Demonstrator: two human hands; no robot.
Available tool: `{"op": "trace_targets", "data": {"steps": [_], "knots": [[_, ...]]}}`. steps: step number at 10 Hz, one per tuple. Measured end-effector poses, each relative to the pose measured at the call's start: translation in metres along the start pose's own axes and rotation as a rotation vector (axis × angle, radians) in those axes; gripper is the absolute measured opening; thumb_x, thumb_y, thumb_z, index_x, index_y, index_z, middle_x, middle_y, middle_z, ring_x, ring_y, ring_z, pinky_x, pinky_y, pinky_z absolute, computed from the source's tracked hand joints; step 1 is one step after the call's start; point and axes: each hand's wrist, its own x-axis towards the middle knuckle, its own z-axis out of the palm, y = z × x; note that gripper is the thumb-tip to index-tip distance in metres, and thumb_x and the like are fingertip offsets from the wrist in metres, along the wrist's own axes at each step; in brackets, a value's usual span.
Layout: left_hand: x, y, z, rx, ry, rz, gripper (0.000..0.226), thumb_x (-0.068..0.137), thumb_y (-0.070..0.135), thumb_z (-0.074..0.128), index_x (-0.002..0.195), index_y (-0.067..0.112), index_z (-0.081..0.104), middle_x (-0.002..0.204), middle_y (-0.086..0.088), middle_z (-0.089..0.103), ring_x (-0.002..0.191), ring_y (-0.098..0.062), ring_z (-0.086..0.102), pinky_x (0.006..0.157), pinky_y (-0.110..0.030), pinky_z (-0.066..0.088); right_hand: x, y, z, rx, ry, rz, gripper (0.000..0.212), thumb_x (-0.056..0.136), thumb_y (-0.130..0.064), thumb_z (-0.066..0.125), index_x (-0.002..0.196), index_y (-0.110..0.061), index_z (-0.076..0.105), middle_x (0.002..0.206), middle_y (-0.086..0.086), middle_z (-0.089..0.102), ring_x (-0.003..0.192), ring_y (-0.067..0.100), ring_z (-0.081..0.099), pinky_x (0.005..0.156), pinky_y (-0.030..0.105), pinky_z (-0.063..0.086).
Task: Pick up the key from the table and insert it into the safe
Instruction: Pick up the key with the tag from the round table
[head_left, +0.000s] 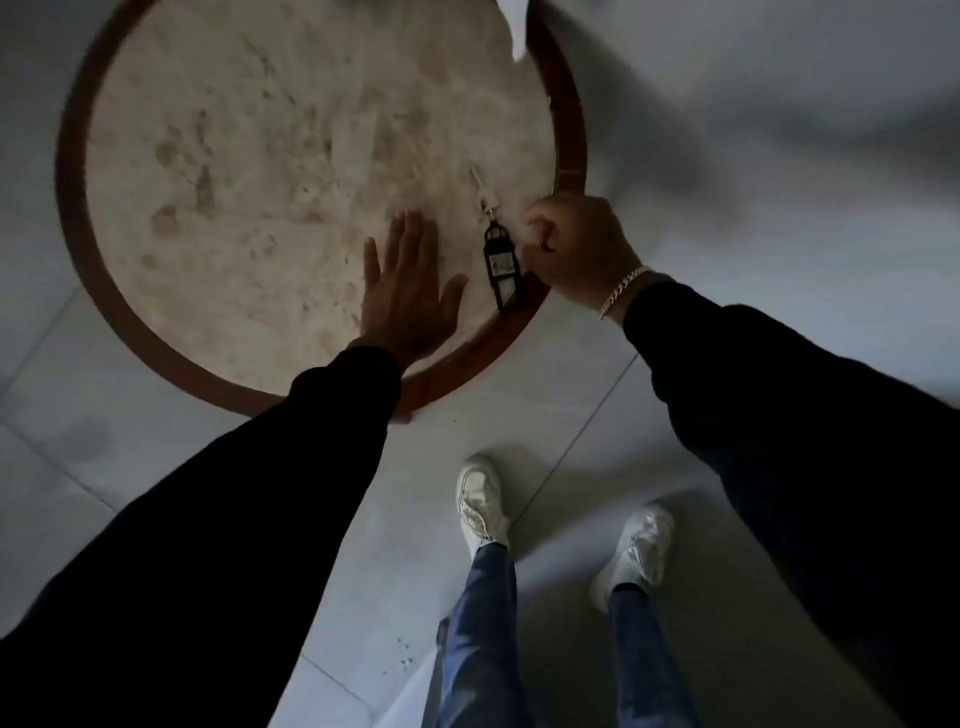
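Note:
A key (480, 189) with a black tag (501, 265) lies on the round stone-topped table (234, 156), close to its near right rim. My left hand (405, 291) rests flat on the tabletop, fingers spread, just left of the tag. My right hand (576, 244) hovers at the table's right edge beside the tag, fingers curled and close to it; whether they touch it is unclear. The safe is not in view.
The table has a dark wooden rim (569, 130). A white scrap of paper (517, 26) hangs over its far right edge. Grey tiled floor (727, 156) surrounds the table. My two feet in white shoes (480, 499) stand below the table.

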Motion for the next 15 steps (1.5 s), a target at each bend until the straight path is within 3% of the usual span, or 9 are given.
{"op": "trace_targets", "data": {"steps": [2, 4, 6, 8, 10, 11, 12, 14, 15], "knots": [[0.0, -0.002, 0.023, 0.097, 0.064, -0.006, 0.076, 0.103, 0.05, 0.029, 0.159, 0.005, 0.007, 0.17, -0.017, 0.004, 0.158, -0.033, 0.0, 0.128, -0.061, 0.002, 0.018, 0.002, 0.018, -0.001, 0.012, 0.112, 0.024, 0.074, -0.022, 0.073, 0.083, 0.001, 0.069, 0.08, 0.016, 0.072, 0.078, 0.029, 0.067, 0.077, 0.037, 0.058], [0.002, -0.007, 0.03, 0.134, 0.114, -0.003, 0.077, 0.102, 0.052, 0.026, 0.159, 0.005, 0.007, 0.17, -0.018, 0.007, 0.158, -0.033, 0.003, 0.127, -0.062, 0.007, 0.028, 0.001, 0.027, -0.009, -0.03, 0.112, 0.046, 0.07, -0.034, 0.082, 0.1, -0.003, 0.068, 0.095, 0.012, 0.072, 0.09, 0.023, 0.067, 0.084, 0.035, 0.056], [0.003, -0.007, 0.031, 0.145, 0.128, -0.006, 0.077, 0.101, 0.053, 0.024, 0.159, 0.006, 0.008, 0.17, -0.017, 0.007, 0.158, -0.032, 0.003, 0.128, -0.061, 0.008, 0.038, 0.0, 0.032, 0.014, -0.045, 0.153, 0.046, 0.064, -0.026, 0.087, 0.1, -0.006, 0.067, 0.103, 0.012, 0.07, 0.095, 0.026, 0.066, 0.085, 0.033, 0.055], [0.003, -0.008, 0.033, 0.154, 0.143, -0.007, 0.077, 0.101, 0.054, 0.022, 0.159, 0.005, 0.008, 0.17, -0.017, 0.007, 0.158, -0.032, 0.004, 0.128, -0.061, 0.009, 0.045, -0.003, 0.036, 0.06, -0.059, 0.203, 0.035, 0.064, -0.024, 0.086, 0.09, -0.005, 0.071, 0.09, 0.008, 0.072, 0.077, 0.011, 0.061, 0.068, 0.017, 0.045], [0.003, -0.008, 0.033, 0.143, 0.134, -0.004, 0.078, 0.101, 0.055, 0.02, 0.159, 0.006, 0.007, 0.17, -0.016, 0.006, 0.158, -0.031, 0.003, 0.128, -0.06, 0.007, 0.052, -0.011, 0.043, -0.006, -0.069, 0.172, 0.047, 0.058, -0.029, 0.09, 0.093, -0.004, 0.071, 0.095, 0.01, 0.074, 0.08, 0.013, 0.063, 0.071, 0.022, 0.046], [0.004, -0.009, 0.033, 0.137, 0.135, -0.002, 0.078, 0.101, 0.055, 0.02, 0.16, 0.006, 0.007, 0.171, -0.015, 0.006, 0.158, -0.03, 0.003, 0.129, -0.059, 0.007, 0.057, -0.009, 0.042, 0.129, -0.106, 0.253, 0.042, 0.063, -0.023, 0.087, 0.098, -0.006, 0.071, 0.089, 0.009, 0.073, 0.074, 0.013, 0.065, 0.07, 0.027, 0.055], [0.005, -0.01, 0.034, 0.143, 0.135, -0.005, 0.078, 0.101, 0.055, 0.021, 0.16, 0.007, 0.007, 0.171, -0.015, 0.007, 0.158, -0.03, 0.003, 0.129, -0.059, 0.006, 0.057, -0.005, 0.039, 0.292, -0.139, 0.336, 0.024, 0.076, -0.02, 0.08, 0.095, -0.008, 0.072, 0.071, 0.008, 0.07, 0.057, 0.012, 0.062, 0.053, 0.022, 0.053], [0.004, -0.009, 0.037, 0.144, 0.152, 0.002, 0.076, 0.101, 0.054, 0.021, 0.159, 0.006, 0.008, 0.17, -0.016, 0.008, 0.158, -0.031, 0.005, 0.128, -0.06, 0.009, 0.054, -0.004, 0.024, 0.538, -0.256, 0.382, 0.008, 0.084, -0.012, 0.072, 0.091, -0.015, 0.073, 0.069, 0.007, 0.062, 0.054, 0.011, 0.05, 0.044, 0.017, 0.043], [0.004, -0.01, 0.037, 0.145, 0.158, 0.001, 0.076, 0.101, 0.054, 0.021, 0.159, 0.006, 0.009, 0.17, -0.016, 0.009, 0.158, -0.031, 0.005, 0.128, -0.06, 0.009, 0.053, -0.007, 0.015, 0.595, -0.271, 0.363, 0.012, 0.084, -0.009, 0.071, 0.089, -0.02, 0.072, 0.072, 0.005, 0.063, 0.053, 0.009, 0.047, 0.041, 0.014, 0.04]]}}
